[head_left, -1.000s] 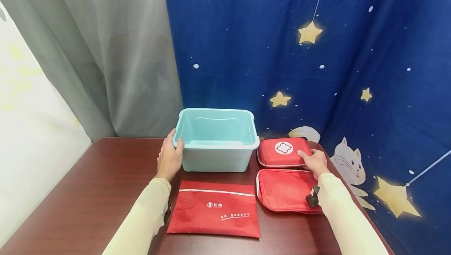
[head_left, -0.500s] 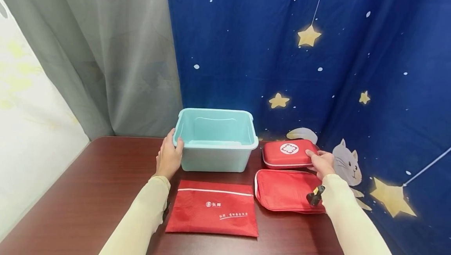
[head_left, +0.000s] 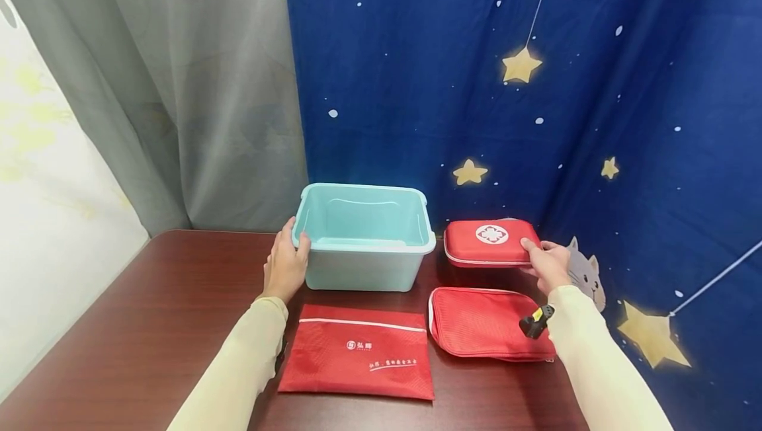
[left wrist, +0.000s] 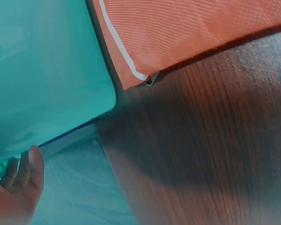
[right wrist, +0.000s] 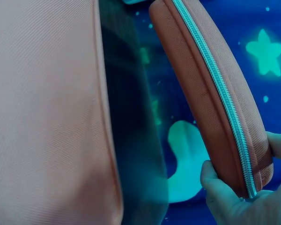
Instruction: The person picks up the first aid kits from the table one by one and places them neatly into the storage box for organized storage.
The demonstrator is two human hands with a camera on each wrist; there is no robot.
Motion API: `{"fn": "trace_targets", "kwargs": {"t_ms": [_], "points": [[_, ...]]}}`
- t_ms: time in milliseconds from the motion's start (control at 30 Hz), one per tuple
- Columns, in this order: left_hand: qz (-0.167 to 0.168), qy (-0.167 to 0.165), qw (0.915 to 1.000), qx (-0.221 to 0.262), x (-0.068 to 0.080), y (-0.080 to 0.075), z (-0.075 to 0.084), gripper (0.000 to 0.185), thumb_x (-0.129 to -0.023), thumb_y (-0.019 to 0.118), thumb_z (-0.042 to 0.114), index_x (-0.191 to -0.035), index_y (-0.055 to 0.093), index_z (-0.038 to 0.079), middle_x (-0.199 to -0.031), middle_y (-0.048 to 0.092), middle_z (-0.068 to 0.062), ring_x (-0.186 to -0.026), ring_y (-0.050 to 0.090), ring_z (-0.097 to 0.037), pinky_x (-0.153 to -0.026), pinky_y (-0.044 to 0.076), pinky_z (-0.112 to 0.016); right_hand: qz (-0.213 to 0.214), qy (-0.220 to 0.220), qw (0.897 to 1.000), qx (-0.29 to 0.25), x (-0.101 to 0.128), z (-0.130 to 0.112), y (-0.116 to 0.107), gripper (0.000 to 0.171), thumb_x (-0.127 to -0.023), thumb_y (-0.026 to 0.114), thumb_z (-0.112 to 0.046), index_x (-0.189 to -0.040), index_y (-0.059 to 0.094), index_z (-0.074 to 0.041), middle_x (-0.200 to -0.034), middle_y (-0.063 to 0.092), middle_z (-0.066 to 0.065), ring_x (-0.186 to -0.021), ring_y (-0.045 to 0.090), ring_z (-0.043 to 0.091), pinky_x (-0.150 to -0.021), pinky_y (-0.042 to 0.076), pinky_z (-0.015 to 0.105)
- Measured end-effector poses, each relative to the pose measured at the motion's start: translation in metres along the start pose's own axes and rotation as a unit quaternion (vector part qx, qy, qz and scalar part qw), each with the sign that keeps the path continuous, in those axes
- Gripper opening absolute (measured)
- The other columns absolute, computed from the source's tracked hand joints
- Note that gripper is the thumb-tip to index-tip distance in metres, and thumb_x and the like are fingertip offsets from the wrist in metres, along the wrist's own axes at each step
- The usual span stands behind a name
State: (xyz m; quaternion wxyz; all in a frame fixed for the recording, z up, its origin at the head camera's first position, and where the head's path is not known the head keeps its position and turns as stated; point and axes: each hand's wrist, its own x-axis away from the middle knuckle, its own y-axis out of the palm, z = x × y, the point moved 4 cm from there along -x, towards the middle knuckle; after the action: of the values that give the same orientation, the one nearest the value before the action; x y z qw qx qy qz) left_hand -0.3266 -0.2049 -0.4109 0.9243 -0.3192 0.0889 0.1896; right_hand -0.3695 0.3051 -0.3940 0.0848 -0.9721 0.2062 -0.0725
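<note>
A light-blue plastic bin [head_left: 360,266] stands at the back middle of the table. My left hand [head_left: 284,266] holds its front left corner, thumb at the front and fingers along the left side. In the left wrist view, fingertips [left wrist: 35,161] touch the wall of the bin [left wrist: 47,70]. My right hand [head_left: 549,264] grips the right end of a red zippered first-aid case [head_left: 470,246] with a white round emblem, raised off the table. From the right wrist view, the zipper side of the case [right wrist: 215,98] shows between thumb and fingers.
A flat red zip pouch [head_left: 357,365] with white lettering lies in front of the bin. Right of it is another red zippered bag [head_left: 485,325], below the raised case. Grey and blue star-patterned curtains [head_left: 405,87] hang behind the brown table [head_left: 149,325].
My right hand has lifted the first-aid case off the table, shifting it slightly right and then upward. My left hand has stayed at the corner of the bin.
</note>
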Motion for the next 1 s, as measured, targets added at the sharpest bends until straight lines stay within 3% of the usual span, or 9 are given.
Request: {"fn": "trace_targets", "kwargs": {"t_ms": [400, 533, 633, 1000], "points": [[-0.006, -0.003, 1.0, 0.003, -0.001, -0.003, 0.003, 0.059, -0.104, 0.035, 0.041, -0.158, 0.028, 0.018, -0.154, 0.04, -0.014, -0.132, 0.047, -0.041, -0.1, 0.037, -0.065, 0.02, -0.006, 1.0, -0.013, 0.007, -0.031, 0.004, 0.074, -0.098, 0.06, -0.027, -0.154, 0.024, 0.005, -0.143, 0.045, 0.028, -0.064, 0.061, 0.002, -0.079, 0.052, 0.038], [-0.002, -0.003, 1.0, 0.005, -0.001, -0.002, 0.002, 0.059, -0.104, 0.035, 0.041, -0.157, 0.029, 0.018, -0.154, 0.04, -0.013, -0.132, 0.047, -0.041, -0.1, 0.036, -0.065, 0.03, 0.002, 0.999, -0.021, 0.01, -0.039, 0.004, 0.073, -0.098, 0.06, -0.028, -0.155, 0.025, 0.002, -0.147, 0.043, 0.025, -0.095, 0.069, 0.022, -0.082, 0.051, 0.038], [0.001, -0.005, 1.0, 0.006, 0.0, -0.002, 0.002, 0.059, -0.104, 0.035, 0.041, -0.157, 0.029, 0.018, -0.154, 0.04, -0.013, -0.132, 0.046, -0.04, -0.1, 0.036, -0.066, 0.032, 0.009, 0.999, -0.028, 0.013, -0.046, 0.006, 0.074, -0.098, 0.06, -0.029, -0.156, 0.024, -0.002, -0.151, 0.039, 0.022, -0.123, 0.057, 0.033, -0.088, 0.049, 0.039], [-0.006, -0.007, 0.9999, 0.008, 0.0, 0.003, 0.002, 0.059, -0.104, 0.034, 0.043, -0.158, 0.027, 0.021, -0.155, 0.039, -0.012, -0.132, 0.046, -0.041, -0.101, 0.035, -0.065, 0.02, 0.009, 0.998, -0.054, 0.02, -0.071, 0.019, 0.075, -0.097, 0.062, -0.027, -0.157, 0.022, -0.006, -0.151, 0.037, 0.023, -0.126, 0.054, 0.036, -0.086, 0.05, 0.041]]}}
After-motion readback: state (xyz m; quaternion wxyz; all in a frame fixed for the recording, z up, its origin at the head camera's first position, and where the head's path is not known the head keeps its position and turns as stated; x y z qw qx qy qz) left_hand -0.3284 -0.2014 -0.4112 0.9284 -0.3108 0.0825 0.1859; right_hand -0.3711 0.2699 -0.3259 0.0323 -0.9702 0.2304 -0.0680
